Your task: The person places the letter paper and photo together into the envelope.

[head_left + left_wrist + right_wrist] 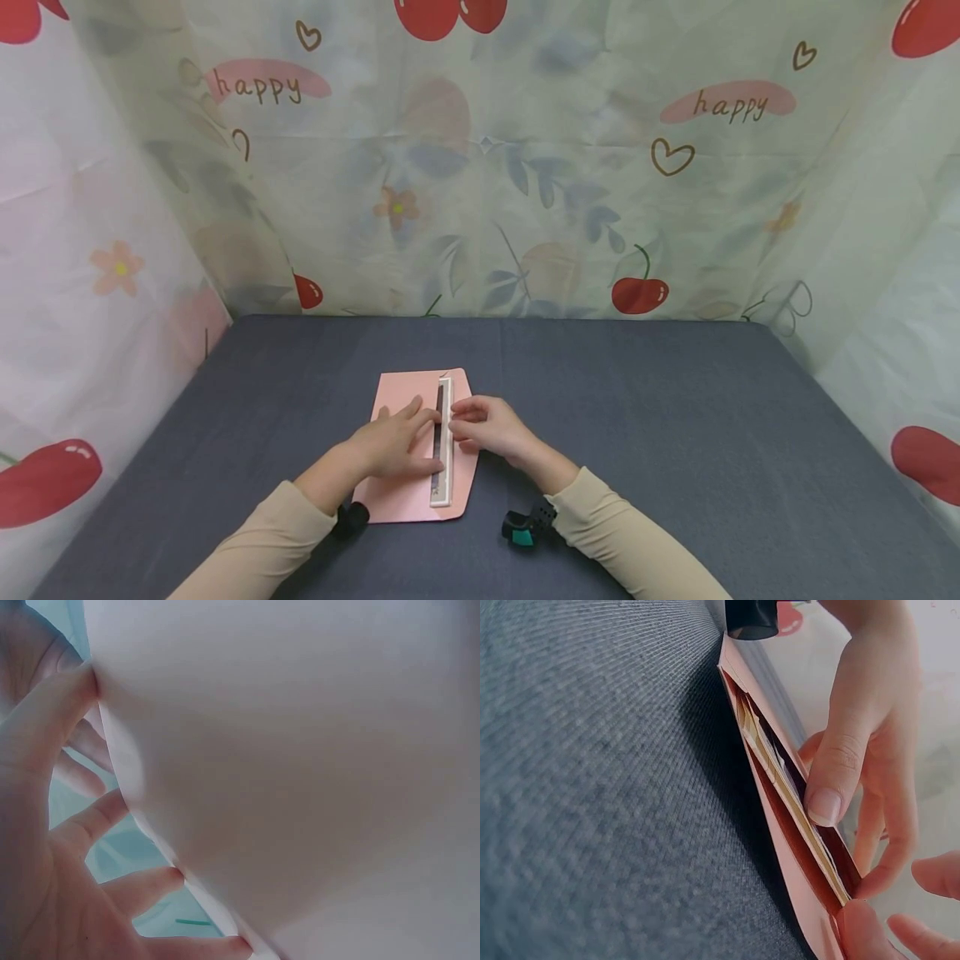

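Observation:
In the head view a pink envelope lies on the dark cloth, its flap spread out to the right. Its mouth gapes beside a long whitish strip. Seen from the right wrist, thin papers with pale tan edges sit inside. My left hand lies over the envelope body, its thumb and fingertips hooked over the edge of the mouth and holding that side. From the right, my right hand reaches in with bent fingers, a fingertip touching the edge near one end; the other fingertips stand apart from it.
Dark cloth covers the table. Printed white curtains hang at the back and both sides. A black device with a teal patch is by my right wrist, and a black rounded piece is by my left wrist.

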`<state>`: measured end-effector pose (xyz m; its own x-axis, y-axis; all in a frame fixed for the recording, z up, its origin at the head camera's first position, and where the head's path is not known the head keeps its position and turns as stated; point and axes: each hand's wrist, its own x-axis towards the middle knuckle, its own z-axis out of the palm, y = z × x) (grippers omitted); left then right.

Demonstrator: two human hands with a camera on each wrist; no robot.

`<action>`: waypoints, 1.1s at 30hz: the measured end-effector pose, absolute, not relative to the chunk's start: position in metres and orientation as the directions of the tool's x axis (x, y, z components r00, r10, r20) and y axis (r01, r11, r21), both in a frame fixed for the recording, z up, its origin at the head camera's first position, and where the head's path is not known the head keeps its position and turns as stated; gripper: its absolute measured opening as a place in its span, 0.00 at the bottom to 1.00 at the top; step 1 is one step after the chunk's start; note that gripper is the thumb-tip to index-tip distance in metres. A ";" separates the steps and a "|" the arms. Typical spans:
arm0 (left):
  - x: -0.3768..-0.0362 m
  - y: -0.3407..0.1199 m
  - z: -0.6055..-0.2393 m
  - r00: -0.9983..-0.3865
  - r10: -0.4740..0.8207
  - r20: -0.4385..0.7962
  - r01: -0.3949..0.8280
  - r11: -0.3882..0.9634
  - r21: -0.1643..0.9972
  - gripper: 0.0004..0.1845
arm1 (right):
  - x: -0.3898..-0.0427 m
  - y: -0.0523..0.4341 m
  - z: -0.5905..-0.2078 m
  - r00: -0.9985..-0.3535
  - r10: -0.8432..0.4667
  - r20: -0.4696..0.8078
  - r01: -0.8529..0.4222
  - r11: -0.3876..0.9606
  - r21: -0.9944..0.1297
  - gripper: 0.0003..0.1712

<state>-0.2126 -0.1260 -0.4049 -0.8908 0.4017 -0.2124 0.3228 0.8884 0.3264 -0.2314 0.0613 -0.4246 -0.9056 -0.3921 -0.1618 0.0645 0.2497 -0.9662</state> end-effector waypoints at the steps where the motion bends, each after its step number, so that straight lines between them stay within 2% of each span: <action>1: -0.213 -0.126 -0.405 -0.891 0.403 -0.212 0.323 0.888 0.327 0.33 | -0.231 0.061 -0.425 -0.906 -0.394 -0.155 0.058 0.249 -0.967 0.21; 33: -0.214 -0.127 -0.406 -0.889 0.408 -0.207 0.328 0.883 0.335 0.32 | -0.232 0.056 -0.426 -0.893 -0.427 -0.144 0.052 0.218 -0.974 0.23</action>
